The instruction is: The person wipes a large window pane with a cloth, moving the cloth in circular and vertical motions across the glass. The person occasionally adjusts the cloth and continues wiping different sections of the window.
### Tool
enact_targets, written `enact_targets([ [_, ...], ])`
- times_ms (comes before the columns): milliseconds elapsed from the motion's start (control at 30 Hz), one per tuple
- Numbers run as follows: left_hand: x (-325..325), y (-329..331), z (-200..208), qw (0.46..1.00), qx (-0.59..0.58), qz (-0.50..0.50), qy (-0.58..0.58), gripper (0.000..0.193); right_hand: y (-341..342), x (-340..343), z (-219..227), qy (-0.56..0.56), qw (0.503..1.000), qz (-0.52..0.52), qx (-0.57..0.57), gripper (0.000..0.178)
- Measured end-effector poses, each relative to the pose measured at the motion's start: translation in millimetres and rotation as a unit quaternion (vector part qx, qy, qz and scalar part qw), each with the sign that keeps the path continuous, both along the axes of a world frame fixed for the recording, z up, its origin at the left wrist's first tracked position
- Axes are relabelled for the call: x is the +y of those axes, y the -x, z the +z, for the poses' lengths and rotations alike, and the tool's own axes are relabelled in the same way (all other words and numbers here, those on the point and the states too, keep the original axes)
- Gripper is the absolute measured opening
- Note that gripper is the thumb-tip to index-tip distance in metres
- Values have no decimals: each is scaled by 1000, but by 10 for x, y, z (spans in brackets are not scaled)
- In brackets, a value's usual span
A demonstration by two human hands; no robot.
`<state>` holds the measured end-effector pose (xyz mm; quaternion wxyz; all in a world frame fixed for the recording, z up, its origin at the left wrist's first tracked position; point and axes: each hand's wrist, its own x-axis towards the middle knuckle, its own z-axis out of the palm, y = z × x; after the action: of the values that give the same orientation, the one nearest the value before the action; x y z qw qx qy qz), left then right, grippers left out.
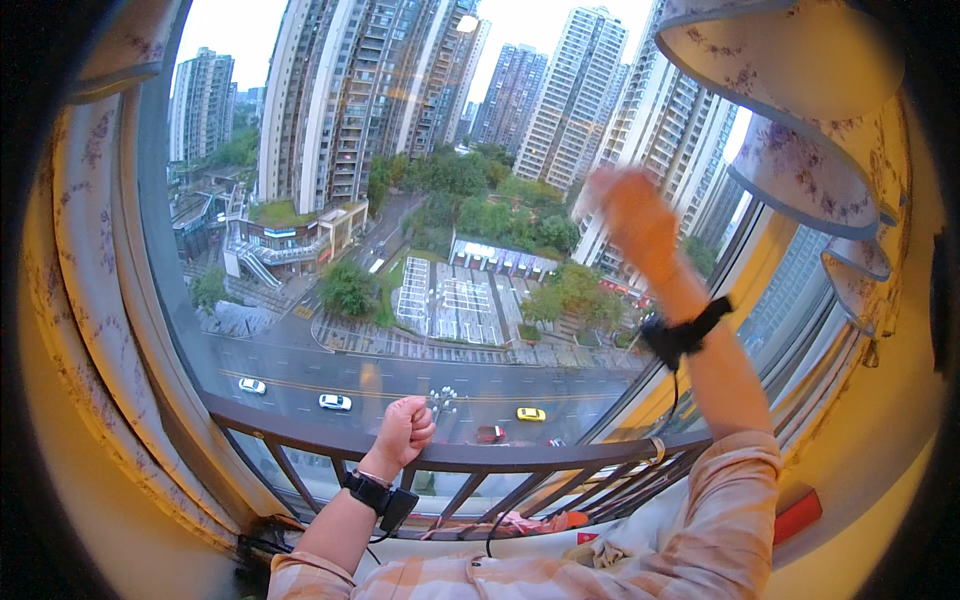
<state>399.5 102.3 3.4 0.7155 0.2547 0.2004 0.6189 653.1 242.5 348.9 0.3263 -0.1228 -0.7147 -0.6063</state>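
My left hand [405,430] is curled into a fist just over the dark brown window railing [540,458]; nothing shows in it, and I cannot tell whether it touches the bar. A black strap with a small box [378,494] circles that wrist. Raised high in front of the window glass, my right hand [630,215] is smeared by motion, so its fingers and anything in them do not show clearly. Another black strap [686,333] with a cable sits on the right wrist. Both forearms come out of checked, pale orange sleeves.
Floral curtains hang on the left [95,250], and a scalloped valance [800,170] hangs at upper right. Below the railing lie pink and orange items [545,522]. A red object [797,515] sits at lower right. Outside are a road with cars, trees and tall buildings.
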Motion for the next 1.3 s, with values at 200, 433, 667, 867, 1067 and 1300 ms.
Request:
enact_targets([
  [200,-11,30,-18,999,-29,-6,14,36,-117,417,1686,-296,929,-103,198,23],
  [433,-4,44,-44,1000,-6,-8,5,40,1174,-237,241,70,971,151,-171,19],
  [667,-5,18,-53,999,-22,-25,4,38,244,576,2167,-181,965,-82,170,17],
  [867,3,28,-59,999,-26,-34,9,35,1518,-48,2065,-136,959,143,203,27],
  [1067,-16,50,-46,999,-28,-45,9,35,2265,-532,795,26,991,111,-64,17],
  [1300,-28,36,-15,998,-26,-59,0,37,1768,-334,2100,-88,962,41,256,21],
])
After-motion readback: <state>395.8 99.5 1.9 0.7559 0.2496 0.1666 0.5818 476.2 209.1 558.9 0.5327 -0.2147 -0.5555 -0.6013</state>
